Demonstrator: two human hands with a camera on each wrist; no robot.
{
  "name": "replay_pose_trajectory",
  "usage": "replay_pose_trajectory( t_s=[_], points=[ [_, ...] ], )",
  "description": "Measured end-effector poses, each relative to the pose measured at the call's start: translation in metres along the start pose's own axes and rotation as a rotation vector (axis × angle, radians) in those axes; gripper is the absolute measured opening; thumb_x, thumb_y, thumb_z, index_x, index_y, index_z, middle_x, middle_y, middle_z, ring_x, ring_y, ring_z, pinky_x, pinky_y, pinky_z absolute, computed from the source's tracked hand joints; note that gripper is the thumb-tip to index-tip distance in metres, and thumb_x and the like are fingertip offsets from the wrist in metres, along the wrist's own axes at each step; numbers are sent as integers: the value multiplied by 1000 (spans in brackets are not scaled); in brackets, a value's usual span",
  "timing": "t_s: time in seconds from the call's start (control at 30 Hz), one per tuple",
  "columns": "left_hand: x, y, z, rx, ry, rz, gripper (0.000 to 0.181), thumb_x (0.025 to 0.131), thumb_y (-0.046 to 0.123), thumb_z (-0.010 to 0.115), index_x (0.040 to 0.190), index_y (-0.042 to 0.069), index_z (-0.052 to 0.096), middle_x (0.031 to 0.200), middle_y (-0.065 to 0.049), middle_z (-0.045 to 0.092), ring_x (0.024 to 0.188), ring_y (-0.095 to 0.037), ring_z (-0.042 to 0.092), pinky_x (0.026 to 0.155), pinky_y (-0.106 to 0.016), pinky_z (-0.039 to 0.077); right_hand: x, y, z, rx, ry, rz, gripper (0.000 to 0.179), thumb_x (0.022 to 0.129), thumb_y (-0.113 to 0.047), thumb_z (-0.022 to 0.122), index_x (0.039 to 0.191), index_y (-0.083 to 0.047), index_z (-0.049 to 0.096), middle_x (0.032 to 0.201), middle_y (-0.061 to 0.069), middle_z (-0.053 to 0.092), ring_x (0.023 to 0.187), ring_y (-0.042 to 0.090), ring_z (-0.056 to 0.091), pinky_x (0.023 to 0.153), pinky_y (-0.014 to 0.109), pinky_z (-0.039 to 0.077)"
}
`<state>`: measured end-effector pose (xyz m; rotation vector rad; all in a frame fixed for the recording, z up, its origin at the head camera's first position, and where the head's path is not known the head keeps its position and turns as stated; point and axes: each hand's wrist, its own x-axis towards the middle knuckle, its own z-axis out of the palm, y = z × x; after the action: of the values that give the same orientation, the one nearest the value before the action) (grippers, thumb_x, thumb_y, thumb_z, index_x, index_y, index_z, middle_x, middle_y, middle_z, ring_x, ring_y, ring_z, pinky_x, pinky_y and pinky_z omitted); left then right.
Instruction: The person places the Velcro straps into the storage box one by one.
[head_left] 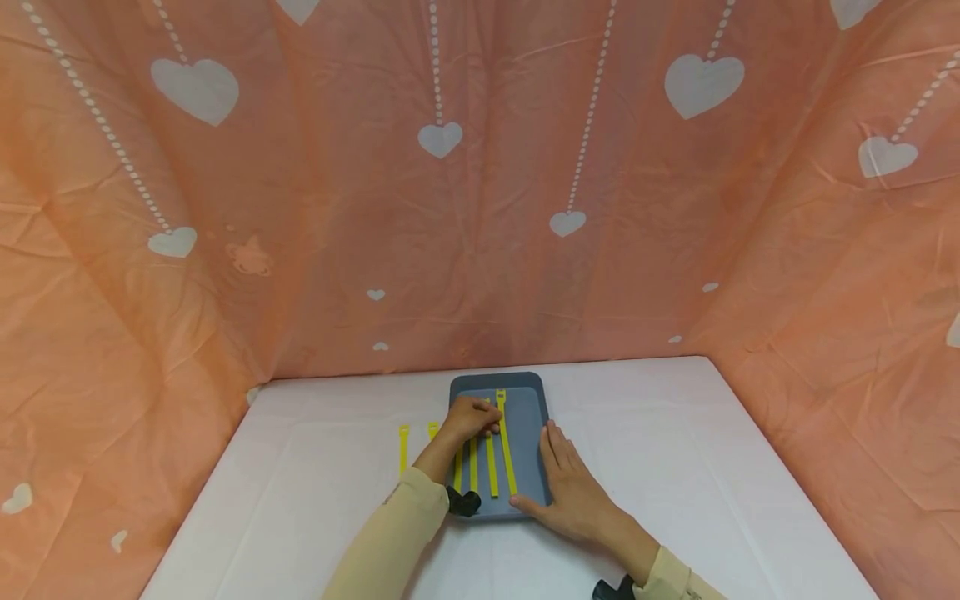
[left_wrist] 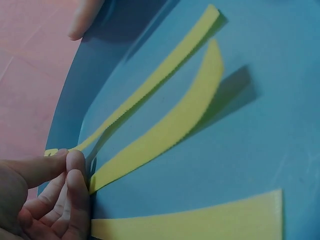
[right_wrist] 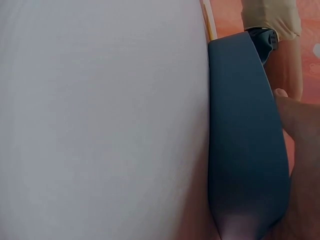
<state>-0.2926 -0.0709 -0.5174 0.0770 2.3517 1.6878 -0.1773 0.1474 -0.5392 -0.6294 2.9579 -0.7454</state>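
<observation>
In the head view, a grey-blue tray [head_left: 534, 467] lies on the white table. Several yellow hook-and-loop cable ties [head_left: 492, 467] with slotted heads lie lengthwise inside it. My left hand [head_left: 471, 418] reaches over the tray and pinches the rightmost cable tie [head_left: 507, 446] close to its head. The left wrist view shows thumb and fingertips together on a cable tie [left_wrist: 150, 90], beside a second one that curves up off the tray floor. My right hand [head_left: 576, 493] rests along the tray's right side with straight fingers, its thumb at the near right corner.
Left of the tray, another cable tie [head_left: 403, 446] lies on the table [head_left: 322, 467], with a second one [head_left: 432, 429] partly behind the left forearm. Orange heart-patterned cloth [head_left: 480, 250] hangs behind and on both sides. Black straps are on both wrists.
</observation>
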Motion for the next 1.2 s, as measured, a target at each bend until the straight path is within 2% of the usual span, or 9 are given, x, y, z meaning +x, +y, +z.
replay_pose_trajectory(
  t_s=[0.3,0.57,0.6,0.8,0.83,1.2],
  points=[
    [0,-2,1,23,0,20,20,102,7,71,112,-10,76,83,-16,78,67,-11,70,67,-27,62,0,-1,0,-2,10,-3,120,96,-75,63,167,11,15,177,28,7,165,40,9,132,56,18],
    [-2,-1,1,40,15,-6,17,101,7,73,107,-9,77,76,-9,77,61,-7,65,64,-24,59,-1,-1,1,10,8,-4,120,97,-74,62,167,10,14,177,28,6,165,40,8,132,57,18],
    [-2,-1,1,40,18,-5,17,101,6,73,107,-9,77,77,-9,77,61,-7,65,63,-24,59,-1,1,2,13,11,-3,121,96,-75,62,167,9,14,177,27,5,166,38,7,134,50,13],
    [-2,0,1,46,20,0,17,100,6,74,106,-9,77,78,-12,77,60,-7,64,63,-24,58,-1,1,1,7,7,-1,121,96,-76,61,168,8,13,178,26,4,166,38,6,134,49,13],
    [-2,1,1,47,18,-2,17,100,6,74,106,-9,78,78,-12,77,60,-7,64,63,-23,58,-1,0,0,0,3,-1,120,97,-75,61,168,9,13,177,27,5,165,39,7,132,55,17],
    [-3,1,0,74,18,-9,15,100,6,74,106,-8,77,77,-11,77,61,-8,65,64,-24,59,-1,2,2,2,15,-11,121,96,-76,62,167,9,15,177,27,6,165,40,9,131,57,22]
  ],
)
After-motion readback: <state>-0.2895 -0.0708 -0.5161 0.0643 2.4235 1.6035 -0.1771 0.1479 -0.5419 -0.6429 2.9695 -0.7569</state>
